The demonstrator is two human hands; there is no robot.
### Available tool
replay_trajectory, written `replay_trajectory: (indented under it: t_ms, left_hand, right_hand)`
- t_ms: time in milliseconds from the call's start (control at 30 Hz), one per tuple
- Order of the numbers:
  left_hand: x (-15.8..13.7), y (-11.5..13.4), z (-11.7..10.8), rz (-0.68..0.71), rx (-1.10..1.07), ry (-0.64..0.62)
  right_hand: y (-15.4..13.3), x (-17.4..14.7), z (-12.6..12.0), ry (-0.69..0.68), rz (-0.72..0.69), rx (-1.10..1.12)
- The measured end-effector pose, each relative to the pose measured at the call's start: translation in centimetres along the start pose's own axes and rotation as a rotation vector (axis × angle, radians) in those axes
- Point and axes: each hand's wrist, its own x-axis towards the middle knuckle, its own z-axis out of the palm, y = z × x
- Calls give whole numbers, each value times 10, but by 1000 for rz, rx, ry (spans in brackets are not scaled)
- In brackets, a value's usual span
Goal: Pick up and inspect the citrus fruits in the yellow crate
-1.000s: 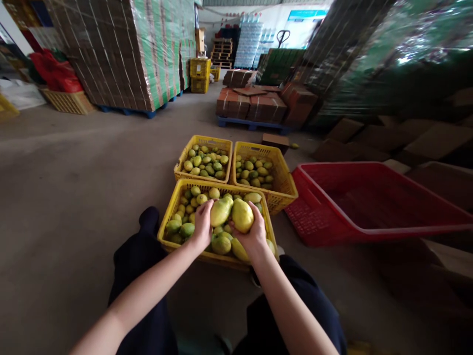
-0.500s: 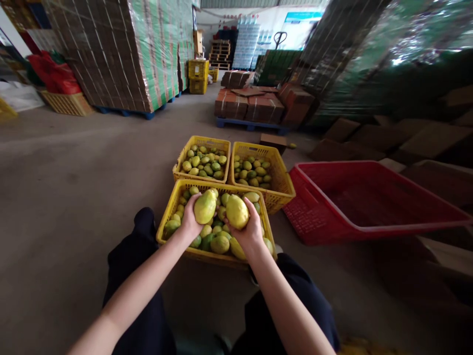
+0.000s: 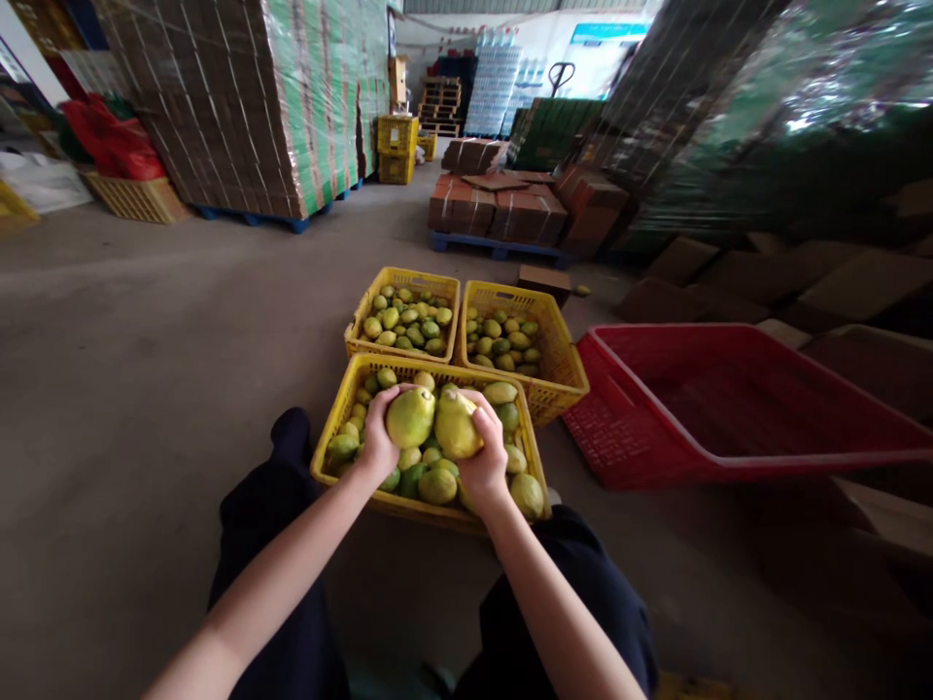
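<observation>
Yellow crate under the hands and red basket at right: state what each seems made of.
Yellow crate: probably molded plastic, fairly matte; slotted walls suggest it. Red basket: likely plastic too, with a faint sheen; perforated side and smooth rim point that way.

Fruit (image 3: 437, 484) lies in the near crate (image 3: 408, 507). Above the near crate are the left hand (image 3: 379, 437) and, to its right, the right hand (image 3: 490, 457), each with one fruit in it. Behind the near crate, two crates (image 3: 561, 355) stand side by side, fruit inside both. Right of it sits a tub (image 3: 612, 428). Far behind it, cartons (image 3: 529, 214) rest on a pallet (image 3: 500, 251); far behind to its left, a stack (image 3: 219, 117).
</observation>
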Motion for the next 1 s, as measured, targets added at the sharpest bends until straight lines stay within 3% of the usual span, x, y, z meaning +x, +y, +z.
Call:
replay_trajectory:
  t_ms: [100,233,367,700,900,1000]
  left_hand:
    - [-2,9,-1,92,77,-106]
    - [-4,20,-1,224,167,-201]
    - [-4,25,-1,271,180,-211]
    - [-2,27,-1,190,131,-136]
    - [-2,28,1,134,112,-124]
    - [-1,26,1,95,81,-100]
  right_hand:
    - [-1,-2,-1,-64,-253,-92]
    - [0,0,1,-104,-256,-118]
    - [-3,3,5,-228,-312,-108]
    - [-4,7,13,-260,-294,-130]
    - [-1,8,16,-119,-129,-20]
    - [0,8,16,-120,-121,3]
